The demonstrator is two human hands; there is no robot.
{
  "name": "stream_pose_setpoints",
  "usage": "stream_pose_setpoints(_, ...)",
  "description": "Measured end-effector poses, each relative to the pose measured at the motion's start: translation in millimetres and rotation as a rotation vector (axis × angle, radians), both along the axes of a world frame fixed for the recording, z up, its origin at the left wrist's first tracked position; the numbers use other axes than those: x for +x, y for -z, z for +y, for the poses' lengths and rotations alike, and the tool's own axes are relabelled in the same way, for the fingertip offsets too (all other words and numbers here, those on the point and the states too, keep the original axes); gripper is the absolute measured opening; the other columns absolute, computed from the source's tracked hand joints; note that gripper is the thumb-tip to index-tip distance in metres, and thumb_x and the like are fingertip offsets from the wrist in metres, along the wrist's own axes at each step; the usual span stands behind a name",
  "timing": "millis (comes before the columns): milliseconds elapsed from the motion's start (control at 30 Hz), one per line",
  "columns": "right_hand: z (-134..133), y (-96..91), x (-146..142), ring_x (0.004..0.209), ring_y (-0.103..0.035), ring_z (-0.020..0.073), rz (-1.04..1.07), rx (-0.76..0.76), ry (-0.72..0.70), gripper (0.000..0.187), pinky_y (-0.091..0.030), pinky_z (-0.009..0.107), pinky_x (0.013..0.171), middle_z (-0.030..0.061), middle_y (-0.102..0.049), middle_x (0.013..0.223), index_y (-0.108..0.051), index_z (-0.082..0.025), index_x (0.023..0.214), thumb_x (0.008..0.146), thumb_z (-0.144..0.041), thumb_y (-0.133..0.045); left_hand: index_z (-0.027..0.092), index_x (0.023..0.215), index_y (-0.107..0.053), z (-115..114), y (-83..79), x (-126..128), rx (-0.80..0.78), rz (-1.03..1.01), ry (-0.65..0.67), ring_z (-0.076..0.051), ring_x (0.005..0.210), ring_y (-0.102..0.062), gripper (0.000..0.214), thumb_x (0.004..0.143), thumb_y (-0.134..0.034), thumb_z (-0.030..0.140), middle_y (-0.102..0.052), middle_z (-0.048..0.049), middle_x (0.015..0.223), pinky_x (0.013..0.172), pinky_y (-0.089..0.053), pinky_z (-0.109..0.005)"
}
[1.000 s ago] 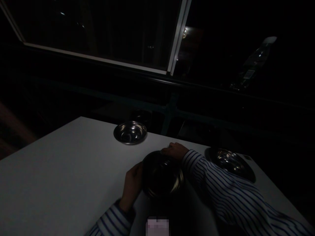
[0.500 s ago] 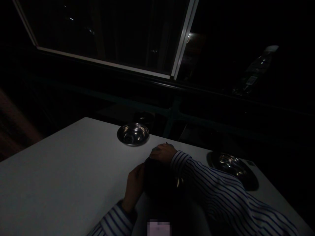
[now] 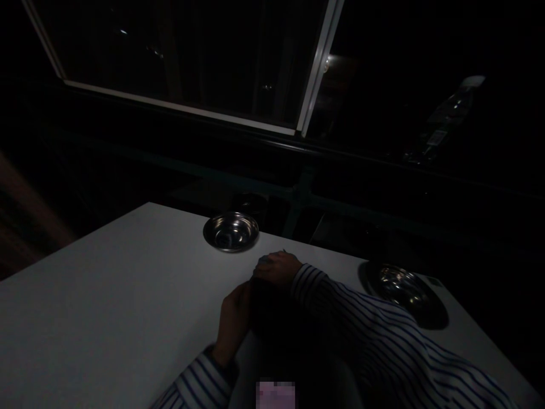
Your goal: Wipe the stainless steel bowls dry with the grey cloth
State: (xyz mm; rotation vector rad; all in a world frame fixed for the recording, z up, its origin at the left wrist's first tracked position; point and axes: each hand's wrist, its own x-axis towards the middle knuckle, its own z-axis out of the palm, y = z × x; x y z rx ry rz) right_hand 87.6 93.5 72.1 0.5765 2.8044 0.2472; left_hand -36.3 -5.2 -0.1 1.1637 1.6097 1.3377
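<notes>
A dark, rounded object (image 3: 279,312), too dim to name surely, stands between my hands at the front of the white table (image 3: 106,307). My left hand (image 3: 234,318) is closed at its left edge, fingertips lost in shadow. Over the far side of that object bends my right hand (image 3: 279,268), its fingers curled round a small bluish-grey thing (image 3: 264,259). A thin dark tip pokes out past the knuckles. Just beyond this hand, a shiny steel bowl (image 3: 231,232) rests at the table's far edge.
A wider steel dish (image 3: 406,295) lies at the right edge, beyond my right sleeve. Behind the table are dark shelving and a pale window frame (image 3: 183,108). A clear bottle with a white cap (image 3: 447,119) stands at the back right.
My right hand has slid slightly left and towards me over the dark object. A glint on that object's right side is gone. My left hand has hardly moved.
</notes>
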Motion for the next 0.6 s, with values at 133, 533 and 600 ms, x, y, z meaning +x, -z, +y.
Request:
stream_pose_setpoints(133, 15, -2.0, 19, 0.097, -0.053, 0.0239, -0.027, 0.006, 0.115, 0.031, -0.043, 0.039, 0.076, 0.0036, -0.058, 0.122, -0.053, -0.024, 0.118, 0.09, -0.023, -0.041, 0.011, 0.096, -0.068, 0, -2.4, 1, -0.006, 0.002, -0.005, -0.024, 0.085, -0.065, 0.039, 0.08, -0.044, 0.038, -0.071, -0.0107, 0.095, 0.075, -0.048, -0.034)
stream_pose_setpoints(533, -6, -11.8, 83, 0.091, -0.057, 0.0241, -0.049, -0.081, 0.395, 0.029, -0.044, 0.035, 0.072, 0.0034, -0.062, 0.114, -0.058, -0.025, 0.112, 0.089, -0.024, -0.04, 0.01, 0.099, -0.067, -2, -4.2, 2, -0.022, -0.002, -0.012, -0.024, 0.085, -0.064, 0.044, 0.08, -0.043, 0.042, -0.07, -0.0116, 0.098, 0.076, -0.048, -0.033)
stream_pose_setpoints(600, -17, -11.6, 92, 0.09, -0.057, 0.0235, -0.033, -0.087, 0.424, 0.031, -0.043, 0.034, 0.072, 0.0025, -0.062, 0.115, -0.057, -0.027, 0.114, 0.088, -0.022, -0.041, 0.011, 0.099, -0.066, -2, -3.0, 3, -0.019, -0.001, -0.015, -0.024, 0.085, -0.064, 0.044, 0.08, -0.043, 0.042, -0.07, -0.0116, 0.098, 0.076, -0.047, -0.034)
